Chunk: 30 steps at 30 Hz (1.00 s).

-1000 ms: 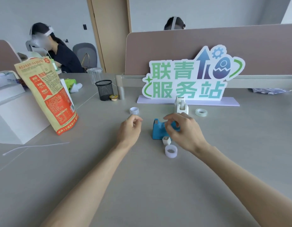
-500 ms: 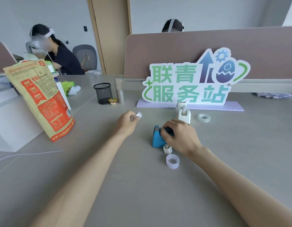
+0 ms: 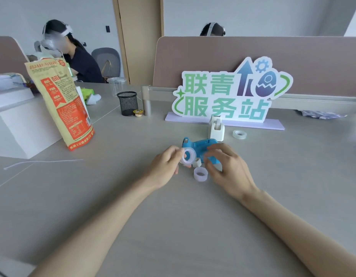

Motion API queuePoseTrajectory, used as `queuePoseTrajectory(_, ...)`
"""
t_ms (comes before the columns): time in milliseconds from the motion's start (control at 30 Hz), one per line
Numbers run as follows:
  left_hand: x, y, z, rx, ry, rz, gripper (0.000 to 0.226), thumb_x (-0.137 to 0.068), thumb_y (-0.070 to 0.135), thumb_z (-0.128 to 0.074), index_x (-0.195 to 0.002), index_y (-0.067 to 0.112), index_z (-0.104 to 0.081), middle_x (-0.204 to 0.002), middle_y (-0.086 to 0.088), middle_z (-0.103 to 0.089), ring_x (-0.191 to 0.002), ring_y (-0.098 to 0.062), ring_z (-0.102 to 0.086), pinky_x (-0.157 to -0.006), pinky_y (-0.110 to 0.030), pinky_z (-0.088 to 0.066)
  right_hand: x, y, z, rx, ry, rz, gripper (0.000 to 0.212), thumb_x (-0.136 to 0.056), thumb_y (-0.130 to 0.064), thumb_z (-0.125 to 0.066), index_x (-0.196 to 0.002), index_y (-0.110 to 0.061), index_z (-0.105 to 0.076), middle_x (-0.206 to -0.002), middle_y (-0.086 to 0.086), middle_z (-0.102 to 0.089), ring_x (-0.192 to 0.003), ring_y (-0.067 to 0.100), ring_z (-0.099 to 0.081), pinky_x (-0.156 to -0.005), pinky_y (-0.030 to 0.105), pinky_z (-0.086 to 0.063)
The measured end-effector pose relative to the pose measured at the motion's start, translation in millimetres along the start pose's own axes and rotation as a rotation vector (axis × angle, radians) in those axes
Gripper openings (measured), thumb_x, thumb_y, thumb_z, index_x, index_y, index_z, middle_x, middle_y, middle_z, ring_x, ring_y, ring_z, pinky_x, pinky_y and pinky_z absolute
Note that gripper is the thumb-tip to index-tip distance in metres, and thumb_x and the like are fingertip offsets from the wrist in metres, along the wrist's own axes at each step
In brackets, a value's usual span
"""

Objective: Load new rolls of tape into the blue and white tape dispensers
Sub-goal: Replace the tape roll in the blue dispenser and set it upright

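L hand (image 3: 166, 164) has come back in from its reach out front and now pinches a clear tape roll (image 3: 187, 156) by the rim w/ thumb + fingertips, holding it up right in front of the blue dispenser (image 3: 199, 149). Half a sec ago that hand was further out w/ the roll just picked up; a sec ago the roll sat on the desk beyond it. So: pickup done, roll now at the dispenser.

R hand (image 3: 227, 166) was clamped over the blue dispenser's near end; now the fingers have loosened into a curl, tips touching its body, more steadying than gripping. The dispenser looks tipped up off its base vs. before.

Between the hands, just below the held roll: small white hub (image 3: 197, 162) on the desk, and nearer the wrists a loose white ring (image 3: 200, 174), prob. the spent core, can't confirm.

Beyond the R hand: white dispenser (image 3: 216, 129), upright, untouched; another clear roll (image 3: 239, 134) lies just to its right.

Judgement: blue unit is mid-load. The hub likely has to go into the new roll before it drops in the cradle. White unit not started, approx. a third done overall.
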<state>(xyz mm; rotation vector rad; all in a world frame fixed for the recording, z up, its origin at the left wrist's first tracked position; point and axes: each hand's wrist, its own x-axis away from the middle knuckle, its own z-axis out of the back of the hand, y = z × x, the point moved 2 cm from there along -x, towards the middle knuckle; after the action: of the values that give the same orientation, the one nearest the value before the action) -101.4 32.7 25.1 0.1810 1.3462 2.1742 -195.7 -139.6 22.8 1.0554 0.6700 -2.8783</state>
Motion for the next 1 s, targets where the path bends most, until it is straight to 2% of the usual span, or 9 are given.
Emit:
queuePoseTrajectory(67, 1, 3, -1, -0.028, 0.013, 0.02, 0.031, -0.1, 0.039, -0.037, -0.095, 0.014, -0.055, -0.076, 0.003, -0.072, -0.06, -0.017, -0.047, -0.053, -0.028, -0.036, 6, -5, 0, 0.002, 0.04, -0.033, 0.015, -0.088, -0.025, -0.06, -0.099, -0.021, -0.069, -0.116, -0.007, -0.061, -0.097, 0.014, -0.059, -0.065, 0.031, -0.051)
queuePoseTrajectory(167, 1, 5, 1, -0.074, 0.077, 0.066, 0.035, -0.099, 0.04, -0.037, -0.097, 0.01, -0.056, -0.06, -0.001, -0.053, -0.055, -0.018, -0.044, -0.054, -0.031, -0.036, 5, -10, -8, 0.031, -0.002, -0.035, 0.014, -0.089, -0.026, -0.06, -0.096, -0.02, -0.07, -0.11, -0.007, -0.063, -0.102, 0.016, -0.057, -0.068, 0.028, -0.046)
queuePoseTrajectory(267, 0, 4, 2, -0.089, 0.075, 0.095, 0.033, -0.1, 0.039, -0.037, -0.096, 0.013, -0.057, -0.051, 0.009, -0.054, -0.053, -0.014, -0.043, -0.051, -0.028, -0.035, -1, -9, -18, 0.084, -0.063, -0.039, 0.015, -0.09, -0.03, -0.057, -0.093, -0.022, -0.07, -0.102, -0.009, -0.066, -0.098, 0.02, -0.055, -0.068, 0.026, -0.041)
queuePoseTrajectory(333, 0, 4, 3, -0.109, 0.057, 0.115, 0.032, -0.1, 0.04, -0.035, -0.098, 0.016, -0.057, -0.046, 0.01, -0.056, -0.042, -0.005, -0.041, -0.045, -0.024, -0.033, -4, -9, -21, 0.125, -0.093, -0.043, 0.018, -0.091, -0.034, -0.053, -0.096, -0.024, -0.068, -0.099, -0.01, -0.068, -0.097, 0.02, -0.056, -0.069, 0.028, -0.041)
queuePoseTrajectory(433, -1, 0, 4, -0.109, 0.013, 0.125, 0.028, -0.1, 0.042, -0.034, -0.102, 0.024, -0.056, -0.057, -0.002, -0.056, -0.029, -0.004, -0.036, -0.04, -0.02, -0.031, -4, -13, -24, 0.191, -0.14, 0.012, 0.03, -0.089, -0.043, -0.043, -0.105, -0.031, -0.067, -0.095, -0.009, -0.067, -0.092, 0.022, -0.06, -0.07, 0.031, -0.042)
queuePoseTrajectory(567, -3, -3, 5, -0.094, 0.006, 0.13, 0.027, -0.099, 0.045, -0.034, -0.101, 0.028, -0.054, -0.063, -0.007, -0.061, -0.036, -0.015, -0.039, -0.041, -0.021, -0.032, -4, -12, -25, 0.158, -0.217, -0.016, 0.048, -0.086, -0.057, -0.033, -0.118, -0.034, -0.06, -0.096, -0.008, -0.065, -0.097, 0.021, -0.059, -0.075, 0.034, -0.047)
queuePoseTrajectory(767, -2, -6, 6, -0.071, 0.014, 0.151, 0.026, -0.095, 0.049, -0.039, -0.097, 0.031, -0.057, -0.083, -0.011, -0.069, -0.067, -0.038, -0.06, -0.041, -0.025, -0.04, -8, -9, -26, -0.02, -0.251, -0.046, 0.02, -0.096, -0.041, -0.043, -0.094, -0.028, -0.058, -0.088, -0.01, -0.064, -0.097, 0.021, -0.055, -0.075, 0.035, -0.048)
queuePoseTrajectory(900, 0, -4, 4, -0.063, 0.017, 0.161, 0.03, -0.096, 0.048, -0.04, -0.102, 0.027, -0.06, -0.089, -0.017, -0.069, -0.066, -0.026, -0.06, -0.043, -0.029, -0.046, -6, -10, -23, -0.088, -0.291, -0.061, 0.024, -0.096, -0.051, -0.036, -0.09, -0.029, -0.042, -0.086, -0.012, -0.064, -0.091, 0.017, -0.053, -0.074, 0.035, -0.045)
queuePoseTrajectory(1000, 0, -3, 4, -0.034, 0.022, 0.169, 0.029, -0.096, 0.047, -0.041, -0.102, 0.025, -0.059, -0.092, -0.016, -0.068, -0.07, -0.021, -0.062, -0.041, -0.027, -0.046, -4, -12, -22, -0.062, -0.313, -0.051, 0.03, -0.094, -0.059, -0.03, -0.083, -0.032, -0.038, -0.084, -0.011, -0.061, -0.089, 0.014, -0.05, -0.078, 0.034, -0.044)
